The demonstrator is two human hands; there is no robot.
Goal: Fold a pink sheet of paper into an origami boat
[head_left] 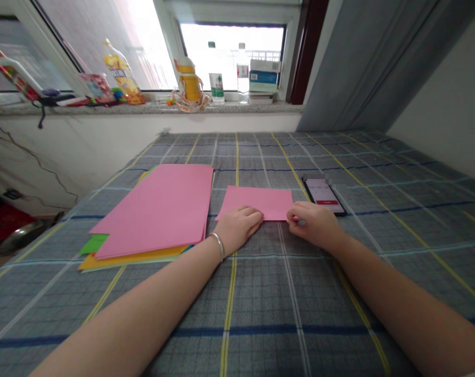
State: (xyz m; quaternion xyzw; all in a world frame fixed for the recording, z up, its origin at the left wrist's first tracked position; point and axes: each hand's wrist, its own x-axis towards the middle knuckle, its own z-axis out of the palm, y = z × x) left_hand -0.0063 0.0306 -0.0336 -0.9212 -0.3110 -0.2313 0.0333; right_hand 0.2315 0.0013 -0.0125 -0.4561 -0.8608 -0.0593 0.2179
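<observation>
- Pink sheet (253, 198), head view: it is lying flat on the checked cloth (261, 309), near the middle of the field, between the paper stack and the phone; its long near edge is facing the person.
- Left hand (237, 225): it is resting palm down over the near edge of the sheet, left of centre. Its fingers are lying extended and close together on the surface, grasping nothing. A silver bangle (220, 246) is encircling the wrist.
- Right hand (313, 222): it is touching the sheet's near right corner. Its fingers are curling inward, thumb and forefinger nearly meeting; whether they are pinching the paper, one cannot tell.
- Paper stack (158, 209): it is lying to the left, apart from the sheet, with pink on top; green and orange edges are showing beneath.
- Phone (323, 196): it is lying face up just beyond the right hand, its screen glowing.
- Windowsill (151, 109), background: it is bearing a yellow flask (189, 84), a yellow-labelled bottle (121, 73) and stacked boxes (264, 76). Grey curtain (351, 57) is hanging at right.
</observation>
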